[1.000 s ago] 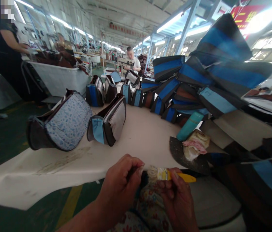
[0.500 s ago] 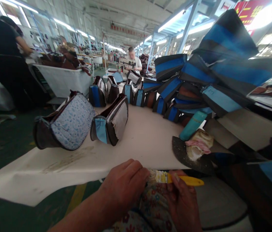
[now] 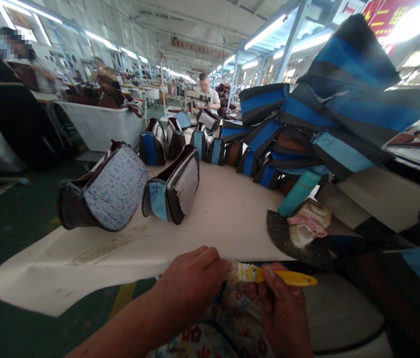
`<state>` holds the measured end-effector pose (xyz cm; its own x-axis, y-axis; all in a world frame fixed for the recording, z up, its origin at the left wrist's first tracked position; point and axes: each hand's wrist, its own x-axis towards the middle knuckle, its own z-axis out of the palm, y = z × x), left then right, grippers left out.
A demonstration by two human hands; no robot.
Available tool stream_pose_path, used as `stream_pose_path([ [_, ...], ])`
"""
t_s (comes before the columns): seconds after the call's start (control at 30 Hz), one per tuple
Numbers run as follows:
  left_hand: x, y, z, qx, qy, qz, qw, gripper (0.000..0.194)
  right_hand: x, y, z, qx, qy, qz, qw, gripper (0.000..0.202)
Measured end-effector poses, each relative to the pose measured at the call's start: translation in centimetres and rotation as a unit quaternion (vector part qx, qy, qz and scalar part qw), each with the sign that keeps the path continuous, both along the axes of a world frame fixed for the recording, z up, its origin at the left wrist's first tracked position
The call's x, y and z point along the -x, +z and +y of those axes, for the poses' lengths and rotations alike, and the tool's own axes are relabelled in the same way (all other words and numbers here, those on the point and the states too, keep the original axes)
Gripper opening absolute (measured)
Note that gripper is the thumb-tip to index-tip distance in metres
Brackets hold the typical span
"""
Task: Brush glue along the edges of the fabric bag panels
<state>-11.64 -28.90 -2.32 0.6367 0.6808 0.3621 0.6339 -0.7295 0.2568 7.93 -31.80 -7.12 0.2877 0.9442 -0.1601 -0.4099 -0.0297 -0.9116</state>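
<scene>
In my right hand (image 3: 282, 303) is a paintbrush (image 3: 292, 278) with a yellow handle, held near its base between thumb and fingers. Its pale bristles (image 3: 236, 272) point left, and whitish stuff coats the ferrule. My left hand (image 3: 197, 278) is closed, fingers curled, with its fingertips at the bristle ends; what they pinch is hidden. Both hands are above my flowered clothing at the table's near edge. Beyond them on the table stand a bag piece with blue-patterned lining (image 3: 116, 191) and a narrower dark and light-blue bag piece (image 3: 174, 186).
A pale table (image 3: 224, 219) spreads ahead. On its right lie a teal bottle (image 3: 299, 193), a crumpled pink and cream cloth (image 3: 306, 223) and a dark flat piece (image 3: 288, 238). Blue and grey bag pieces (image 3: 306, 109) pile up high at right. A white bin (image 3: 101, 124) stands left.
My view has shifted slightly, so the table and bag pieces appear a little further right. Both hands and the brush keep nearly the same pose. A person at far left has moved.
</scene>
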Motion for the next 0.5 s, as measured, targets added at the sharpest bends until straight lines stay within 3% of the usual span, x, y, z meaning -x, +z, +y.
stream_pose_path([
  [0.1, 0.38, 0.25, -0.19, 0.054, 0.020, -0.100, 0.993, 0.022, -0.10, -0.18, 0.09, 0.030, -0.003, 0.051, 0.998, 0.033],
  [0.23, 0.86, 0.41, -0.58, 0.031, 0.036, -0.191, 0.980, 0.019, 0.03, -0.16, 0.00, 0.040, -0.013, 0.072, 0.996, 0.034],
  [0.5, 0.31, 0.58, -0.68, -0.030, 0.023, -0.066, 0.997, 0.017, 0.42, 0.48, -0.15, 0.008, 0.005, 0.038, 0.999, 0.031],
])
